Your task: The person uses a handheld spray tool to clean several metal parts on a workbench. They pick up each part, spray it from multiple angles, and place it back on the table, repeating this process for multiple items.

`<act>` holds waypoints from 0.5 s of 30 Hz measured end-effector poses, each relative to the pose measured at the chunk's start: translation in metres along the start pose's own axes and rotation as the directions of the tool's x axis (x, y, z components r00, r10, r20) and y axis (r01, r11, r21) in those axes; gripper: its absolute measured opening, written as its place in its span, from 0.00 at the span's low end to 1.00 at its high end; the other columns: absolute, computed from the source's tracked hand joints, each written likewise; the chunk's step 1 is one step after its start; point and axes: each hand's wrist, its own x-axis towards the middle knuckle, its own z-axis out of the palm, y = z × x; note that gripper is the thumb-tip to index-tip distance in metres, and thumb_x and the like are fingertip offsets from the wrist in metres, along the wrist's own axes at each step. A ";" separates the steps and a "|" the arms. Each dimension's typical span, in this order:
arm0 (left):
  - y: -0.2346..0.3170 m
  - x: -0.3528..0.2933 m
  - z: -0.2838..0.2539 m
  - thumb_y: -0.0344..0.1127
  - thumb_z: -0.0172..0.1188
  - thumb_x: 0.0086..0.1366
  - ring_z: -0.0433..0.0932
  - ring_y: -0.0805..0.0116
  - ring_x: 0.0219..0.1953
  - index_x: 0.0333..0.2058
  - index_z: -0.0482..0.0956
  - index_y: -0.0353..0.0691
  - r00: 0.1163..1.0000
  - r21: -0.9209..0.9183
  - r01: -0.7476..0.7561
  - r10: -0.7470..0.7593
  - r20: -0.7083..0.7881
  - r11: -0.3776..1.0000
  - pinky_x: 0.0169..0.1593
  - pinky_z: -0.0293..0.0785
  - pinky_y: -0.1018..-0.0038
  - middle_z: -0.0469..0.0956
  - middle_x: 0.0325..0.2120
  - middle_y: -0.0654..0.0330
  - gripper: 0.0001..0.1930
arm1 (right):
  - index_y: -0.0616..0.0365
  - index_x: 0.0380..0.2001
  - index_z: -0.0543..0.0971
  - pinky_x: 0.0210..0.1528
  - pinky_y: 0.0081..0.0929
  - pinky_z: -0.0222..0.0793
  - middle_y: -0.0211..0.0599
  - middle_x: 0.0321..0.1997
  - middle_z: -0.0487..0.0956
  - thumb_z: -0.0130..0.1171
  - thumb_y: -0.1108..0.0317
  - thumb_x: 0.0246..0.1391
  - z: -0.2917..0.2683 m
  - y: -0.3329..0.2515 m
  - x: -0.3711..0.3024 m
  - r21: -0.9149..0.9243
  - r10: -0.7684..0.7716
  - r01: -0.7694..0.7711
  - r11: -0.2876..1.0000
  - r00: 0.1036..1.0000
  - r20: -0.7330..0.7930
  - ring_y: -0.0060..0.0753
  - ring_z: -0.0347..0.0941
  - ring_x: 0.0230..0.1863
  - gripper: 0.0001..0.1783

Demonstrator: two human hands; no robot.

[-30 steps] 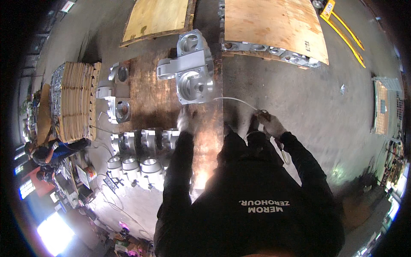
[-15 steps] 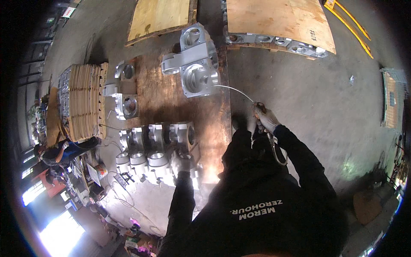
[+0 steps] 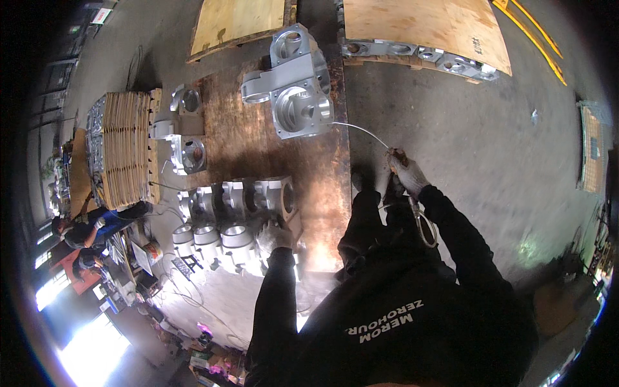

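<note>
My right hand (image 3: pixel 409 173), in a pale work glove, is closed round the handle end of a long thin bent tube (image 3: pixel 364 129). A hose-like loop (image 3: pixel 423 226) hangs below this hand. The tube's far end meets the right side of a large silver metal casting (image 3: pixel 300 113) with round bores, lying on a brown board. My left hand (image 3: pixel 275 237), also gloved, rests with fingers stretched out on the rightmost casting (image 3: pixel 274 195) of a row at the board's near edge. Shiny round-topped castings (image 3: pixel 237 237) stand beside it.
Two more castings (image 3: pixel 187 155) lie at the board's left. Beyond them is a stack of brown sheets (image 3: pixel 129 148). Plywood-topped pallets (image 3: pixel 419 32) stand at the back, with a yellow frame (image 3: pixel 535 39) farther right. Another person (image 3: pixel 84 232) is at the far left.
The view has shifted slightly. My right hand has moved a little to the right with the tube. My left hand has shifted slightly upward against the castings.
</note>
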 end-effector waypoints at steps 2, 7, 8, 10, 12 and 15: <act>0.006 0.002 -0.011 0.50 0.53 0.62 0.80 0.51 0.46 0.46 0.80 0.40 1.000 -0.042 0.017 -0.017 -0.001 0.999 0.52 0.75 0.60 0.81 0.45 0.47 0.22 | 0.53 0.23 0.72 0.14 0.27 0.57 0.26 0.15 0.68 0.57 0.45 0.62 0.008 0.023 0.010 0.003 -0.034 0.035 0.999 0.995 -0.097 0.22 0.65 0.13 0.24; -0.002 0.001 0.010 0.50 0.50 0.66 0.81 0.47 0.35 0.35 0.83 0.38 0.951 -0.147 -0.016 -0.030 -0.308 0.989 0.43 0.76 0.57 0.82 0.31 0.48 0.21 | 0.55 0.27 0.77 0.29 0.23 0.64 0.25 0.25 0.75 0.56 0.42 0.61 0.014 0.032 0.015 0.101 0.101 -0.099 0.990 0.995 -0.012 0.19 0.68 0.26 0.26; -0.003 0.000 0.011 0.50 0.50 0.66 0.81 0.47 0.34 0.36 0.83 0.38 0.954 -0.142 -0.002 -0.041 -0.296 0.990 0.43 0.77 0.57 0.82 0.31 0.48 0.21 | 0.55 0.27 0.78 0.27 0.23 0.64 0.25 0.24 0.74 0.56 0.42 0.61 0.016 0.035 0.016 0.148 0.126 -0.125 0.981 0.992 0.001 0.18 0.69 0.24 0.25; 0.002 0.000 0.006 0.50 0.51 0.67 0.81 0.47 0.34 0.36 0.83 0.38 0.960 -0.133 0.015 -0.051 -0.275 0.991 0.42 0.77 0.57 0.83 0.31 0.48 0.21 | 0.58 0.28 0.77 0.21 0.26 0.63 0.27 0.22 0.74 0.58 0.47 0.61 0.021 0.042 0.022 0.106 0.072 -0.068 0.992 0.997 -0.032 0.23 0.70 0.19 0.23; 0.004 -0.001 0.003 0.51 0.51 0.67 0.82 0.47 0.35 0.36 0.84 0.38 0.974 -0.212 0.009 -0.057 -0.218 0.977 0.43 0.77 0.57 0.83 0.32 0.48 0.21 | 0.59 0.29 0.77 0.19 0.28 0.63 0.28 0.22 0.74 0.58 0.48 0.61 0.031 0.045 0.033 0.006 0.007 -0.007 1.000 0.998 -0.058 0.26 0.71 0.18 0.23; 0.012 -0.006 -0.006 0.52 0.51 0.67 0.82 0.47 0.36 0.37 0.84 0.39 0.978 -0.221 0.035 -0.079 -0.194 0.975 0.44 0.77 0.57 0.83 0.34 0.48 0.22 | 0.59 0.29 0.76 0.21 0.29 0.65 0.30 0.24 0.76 0.56 0.45 0.61 0.033 0.041 0.044 -0.120 0.013 -0.016 0.993 0.999 -0.032 0.25 0.72 0.20 0.24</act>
